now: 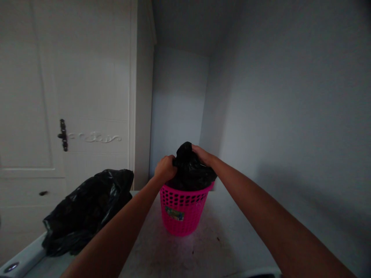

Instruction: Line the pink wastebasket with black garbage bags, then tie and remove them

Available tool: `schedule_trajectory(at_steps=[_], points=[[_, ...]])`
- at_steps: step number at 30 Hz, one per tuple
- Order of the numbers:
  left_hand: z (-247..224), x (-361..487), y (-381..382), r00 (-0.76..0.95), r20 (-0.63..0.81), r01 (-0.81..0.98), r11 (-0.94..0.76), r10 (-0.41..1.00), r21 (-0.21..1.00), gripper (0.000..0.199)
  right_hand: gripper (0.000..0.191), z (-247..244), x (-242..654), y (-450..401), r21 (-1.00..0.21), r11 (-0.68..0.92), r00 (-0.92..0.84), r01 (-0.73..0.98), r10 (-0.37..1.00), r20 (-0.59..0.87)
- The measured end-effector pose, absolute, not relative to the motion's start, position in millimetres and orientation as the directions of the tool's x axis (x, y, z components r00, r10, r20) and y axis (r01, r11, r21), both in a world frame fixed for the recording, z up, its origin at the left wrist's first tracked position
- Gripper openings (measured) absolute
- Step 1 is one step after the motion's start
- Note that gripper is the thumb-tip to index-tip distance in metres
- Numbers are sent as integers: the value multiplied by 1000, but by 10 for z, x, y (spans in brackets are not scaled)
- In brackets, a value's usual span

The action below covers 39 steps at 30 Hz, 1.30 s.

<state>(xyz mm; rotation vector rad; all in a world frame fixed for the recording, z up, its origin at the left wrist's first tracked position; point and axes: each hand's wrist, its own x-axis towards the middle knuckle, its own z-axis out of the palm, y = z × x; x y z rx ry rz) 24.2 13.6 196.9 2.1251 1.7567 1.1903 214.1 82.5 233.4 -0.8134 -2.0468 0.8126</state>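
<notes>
A bright pink perforated plastic basket (185,216) stands upright on a pale surface straight ahead, with a small label on its front. Black plastic bag (193,172) bunches up inside it and above its rim. My left hand (166,168) is closed on the bag's left edge, just over the rim. On the far right side of the bag, my right hand (203,155) grips the plastic, its fingertips partly hidden behind the folds. How deep the bag reaches inside the basket cannot be seen.
Another black plastic bag (89,210), puffed and crumpled, lies at the left beside my left forearm. A white wardrobe (95,85) with a dark handle rises behind it. The pale wall (284,116) borders the right side. Small dark specks dot the surface (174,262).
</notes>
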Motion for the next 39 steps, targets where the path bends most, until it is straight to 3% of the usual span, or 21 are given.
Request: schedule_trajectory(at_steps=[3, 9, 12, 16, 19, 22, 28, 31, 35, 39], points=[[1953, 249, 185, 27, 446, 715, -329, 894, 616, 36, 21, 2337, 2250, 772, -768, 568, -526, 296, 768, 365], [1926, 295, 344, 107, 320, 563, -323, 941, 761, 27, 12, 2308, 2278, 728, -622, 704, -604, 341, 672, 429], [1869, 268, 386, 117, 310, 570, -319, 944, 757, 30, 9, 2303, 2229, 706, -567, 758, -649, 323, 613, 450], [1825, 190, 388, 183, 305, 603, -351, 935, 717, 26, 13, 2274, 2233, 725, -367, 868, -773, 335, 476, 420], [1861, 87, 349, 202, 337, 628, -386, 919, 676, 18, 12, 2227, 2361, 809, -284, 844, -712, 455, 536, 453], [1921, -52, 277, 182, 387, 675, -401, 904, 619, 5, 9, 2194, 2607, 920, -298, 755, -547, 584, 637, 543], [1983, -96, 212, 99, 447, 725, -372, 889, 579, 16, 14, 2200, 2844, 900, -377, 666, -402, 644, 714, 573], [1976, 52, 267, 60, 432, 697, -347, 900, 627, 18, 26, 2219, 2656, 733, -447, 706, -483, 549, 705, 520], [1945, 194, 264, 87, 405, 655, -359, 910, 665, 33, 55, 2215, 2408, 585, -553, 728, -691, 405, 640, 336], [1945, 98, 121, 176, 421, 671, -421, 890, 610, 40, 19, 2162, 2434, 649, -481, 759, -702, 439, 624, 343]])
